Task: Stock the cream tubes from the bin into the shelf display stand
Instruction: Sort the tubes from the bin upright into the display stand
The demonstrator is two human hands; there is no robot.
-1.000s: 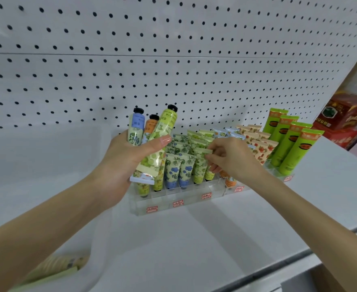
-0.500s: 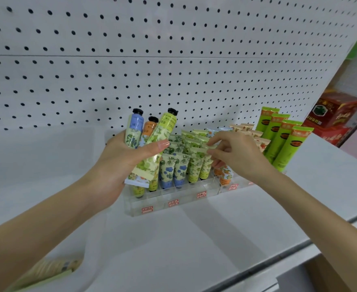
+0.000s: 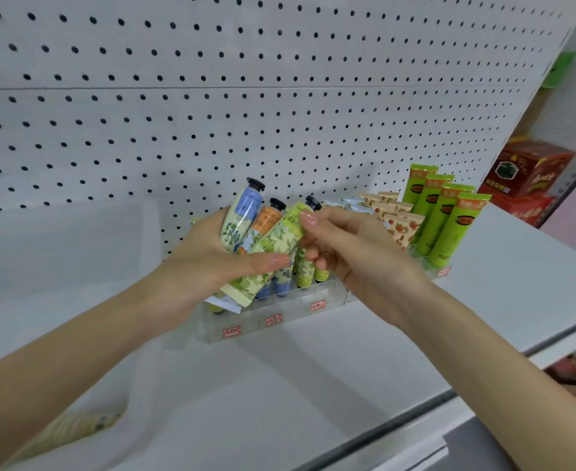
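My left hand [image 3: 208, 266] grips three cream tubes with black caps: a blue one [image 3: 240, 217], an orange one [image 3: 267, 219] and a green leaf-patterned one [image 3: 273, 243]. My right hand [image 3: 354, 256] pinches the upper part of the green leaf-patterned tube with thumb and fingers. Both hands hover just above the clear acrylic display stand [image 3: 266, 322] on the white shelf [image 3: 313, 385]. The stand holds several patterned tubes, partly hidden behind my hands.
Tall green tubes [image 3: 449, 226] and peach floral tubes [image 3: 398, 222] stand to the right in the stand. Red boxes [image 3: 527, 175] sit at far right. A translucent bin [image 3: 58, 266] with tubes [image 3: 72, 430] is at left. A white pegboard [image 3: 245, 96] backs the shelf.
My right hand has left the tubes in the stand and moved left to take hold of the green leaf-patterned tube in my left hand. The tube bundle has tilted right.
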